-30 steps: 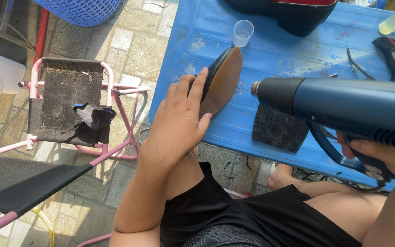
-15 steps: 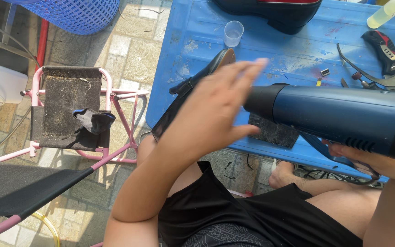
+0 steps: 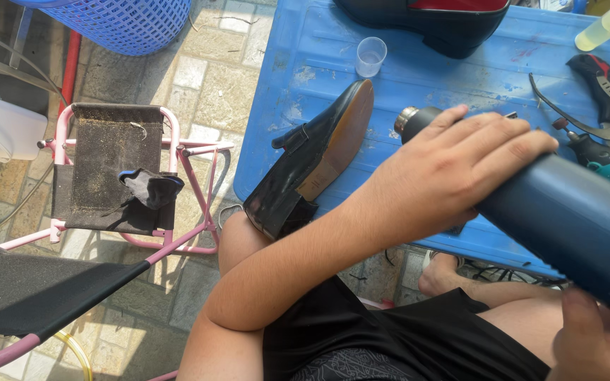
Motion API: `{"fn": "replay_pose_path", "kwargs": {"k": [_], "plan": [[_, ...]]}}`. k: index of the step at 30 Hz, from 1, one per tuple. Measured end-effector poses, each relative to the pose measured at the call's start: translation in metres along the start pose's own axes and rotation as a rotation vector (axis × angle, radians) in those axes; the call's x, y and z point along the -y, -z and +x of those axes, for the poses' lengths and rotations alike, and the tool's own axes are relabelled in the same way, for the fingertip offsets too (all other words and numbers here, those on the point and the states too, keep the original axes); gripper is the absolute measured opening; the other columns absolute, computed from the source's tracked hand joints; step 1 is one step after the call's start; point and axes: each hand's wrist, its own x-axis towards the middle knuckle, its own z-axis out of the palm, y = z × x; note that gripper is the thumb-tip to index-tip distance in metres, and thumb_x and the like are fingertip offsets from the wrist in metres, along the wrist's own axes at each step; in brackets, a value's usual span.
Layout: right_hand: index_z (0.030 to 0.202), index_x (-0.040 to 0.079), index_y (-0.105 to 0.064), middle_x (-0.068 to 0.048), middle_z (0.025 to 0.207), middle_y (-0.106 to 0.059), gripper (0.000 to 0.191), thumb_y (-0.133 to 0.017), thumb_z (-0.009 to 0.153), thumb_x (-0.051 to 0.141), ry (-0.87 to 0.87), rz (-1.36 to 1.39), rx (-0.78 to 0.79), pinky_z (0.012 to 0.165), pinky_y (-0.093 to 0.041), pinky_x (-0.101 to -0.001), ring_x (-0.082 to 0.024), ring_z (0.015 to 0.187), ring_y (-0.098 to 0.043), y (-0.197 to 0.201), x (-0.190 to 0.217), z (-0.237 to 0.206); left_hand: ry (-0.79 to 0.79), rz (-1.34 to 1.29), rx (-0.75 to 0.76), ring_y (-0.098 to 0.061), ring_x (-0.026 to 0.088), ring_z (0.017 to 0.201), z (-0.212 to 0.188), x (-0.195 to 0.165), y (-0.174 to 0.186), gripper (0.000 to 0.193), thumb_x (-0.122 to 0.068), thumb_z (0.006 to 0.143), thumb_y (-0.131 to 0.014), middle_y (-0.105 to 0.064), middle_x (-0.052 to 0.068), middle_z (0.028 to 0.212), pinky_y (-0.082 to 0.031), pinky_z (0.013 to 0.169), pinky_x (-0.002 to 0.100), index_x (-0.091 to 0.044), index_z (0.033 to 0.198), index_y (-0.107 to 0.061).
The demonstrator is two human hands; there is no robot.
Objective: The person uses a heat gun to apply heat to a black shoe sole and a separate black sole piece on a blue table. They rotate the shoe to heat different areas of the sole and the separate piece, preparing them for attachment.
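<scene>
The left hand (image 3: 453, 169) lies across the top of the dark blue heat gun (image 3: 566, 212), fingers (image 3: 503, 137) spread and curled over the barrel just behind its metal nozzle (image 3: 407, 120), gripping it from above. The right hand (image 3: 594, 339) shows only at the bottom right corner, under the rear of the gun; whether its fingers close on the handle I cannot tell (most of it is cut off by the frame edge).

The gun's long axis runs from the lower right up toward the upper left, and its nozzle points at the black shoe (image 3: 315, 162), which lies just to the left of the left hand's fingertips, near but apart from the nozzle. The shoe rests on its side on the blue table (image 3: 305, 56), tan sole turned toward the gun, toe toward the far side and heel hanging over the near edge above the person's knee. The left hand is clearly the nearer to it.

Farther out on the table stand a small clear plastic cup (image 3: 371, 55), a second black shoe (image 3: 432, 21) at the far edge, and a red-and-black-handled cutter (image 3: 601, 88) to the right. On the paving to the left stands a pink-framed folding stool (image 3: 118, 176) with a dark rag on its seat.
</scene>
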Motion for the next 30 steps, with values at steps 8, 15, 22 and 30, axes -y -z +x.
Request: {"fn": "replay_pose_path", "kwargs": {"k": [8,15,22,30], "plan": [[0.095,-0.001,-0.069,-0.015,0.142,-0.047,0.005,-0.071,0.092,0.002,0.358,0.153,0.148,0.075,-0.062,-0.0265,-0.021,0.113,-0.059,-0.064,0.042,-0.052,0.006,0.026,-0.023,-0.061,0.028,0.130,-0.001,-0.001,-0.009,0.077,-0.005,0.078,-0.080,-0.061,0.009,0.137,-0.051,0.110,0.046,-0.012,0.146,-0.044],[0.104,0.004,-0.068,-0.017,0.161,-0.027,0.019,-0.077,0.088,0.010,0.023,0.853,0.572,0.107,-0.049,-0.0370,-0.030,0.150,-0.035,-0.096,0.090,-0.032,0.022,0.118,-0.011,-0.064,0.024,0.129,-0.004,-0.007,-0.008,0.075,-0.017,0.076,-0.079,-0.065,0.003,0.134,-0.053,0.109,0.042,-0.018,0.145,-0.050],[0.122,-0.008,-0.057,-0.013,0.132,-0.052,0.057,-0.076,0.108,0.043,-0.135,0.991,0.152,0.106,-0.053,-0.0323,-0.018,0.119,-0.057,-0.108,0.077,-0.037,-0.028,0.175,-0.115,-0.064,0.018,0.124,-0.007,-0.029,-0.012,0.043,-0.020,0.100,-0.066,-0.065,-0.002,0.128,-0.053,0.109,0.036,-0.021,0.142,-0.057],[0.154,-0.006,-0.028,-0.015,0.147,-0.047,0.100,-0.049,0.103,0.077,0.085,0.400,0.080,0.106,-0.050,-0.0323,-0.017,0.125,-0.054,-0.124,0.113,-0.019,0.016,0.121,-0.146,-0.065,0.016,0.118,-0.005,-0.027,-0.021,0.042,-0.025,0.106,-0.065,-0.063,-0.002,0.129,-0.053,0.100,0.032,-0.018,0.145,-0.052]]}}
